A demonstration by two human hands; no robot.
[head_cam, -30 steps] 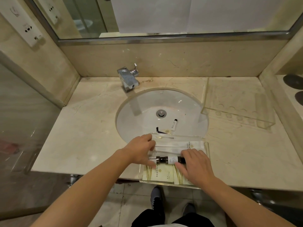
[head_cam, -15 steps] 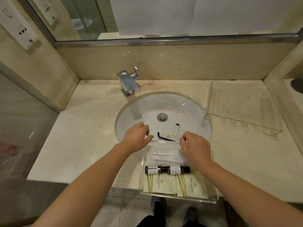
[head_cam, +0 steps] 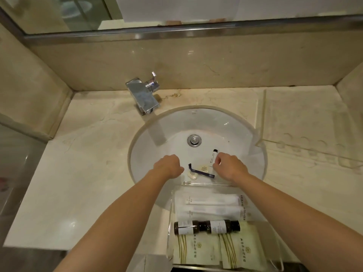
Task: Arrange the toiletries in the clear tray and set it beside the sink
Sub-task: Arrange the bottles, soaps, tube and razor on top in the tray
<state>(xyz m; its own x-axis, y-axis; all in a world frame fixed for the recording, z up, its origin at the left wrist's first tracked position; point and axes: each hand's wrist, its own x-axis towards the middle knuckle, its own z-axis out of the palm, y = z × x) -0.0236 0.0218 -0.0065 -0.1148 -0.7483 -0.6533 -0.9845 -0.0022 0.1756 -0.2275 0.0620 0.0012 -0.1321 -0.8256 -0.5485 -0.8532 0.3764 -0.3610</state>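
Marble counter [head_cam: 74, 173] runs under a wall mirror [head_cam: 176, 10], with a chrome tap [head_cam: 144, 95] behind a round white sink [head_cam: 231, 126]. Left hand [head_cam: 168, 165] hangs over the basin, fingers curled under, holding nothing visible. A dark razor [head_cam: 202, 171] and small soaps [head_cam: 192, 176] lie in the basin. Right hand [head_cam: 228, 166] pinches the lower end of a small white tube [head_cam: 212, 158]. Clear tray [head_cam: 170, 222], at the counter's front edge, holds white tubes [head_cam: 212, 200], brown bottles [head_cam: 206, 227] and packets [head_cam: 196, 250]. A second clear tray [head_cam: 314, 150] sits far right.

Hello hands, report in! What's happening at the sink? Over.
Right hand pinching small tube. Left hand curled, holding nothing. Razor in basin. Clear tray part-filled.
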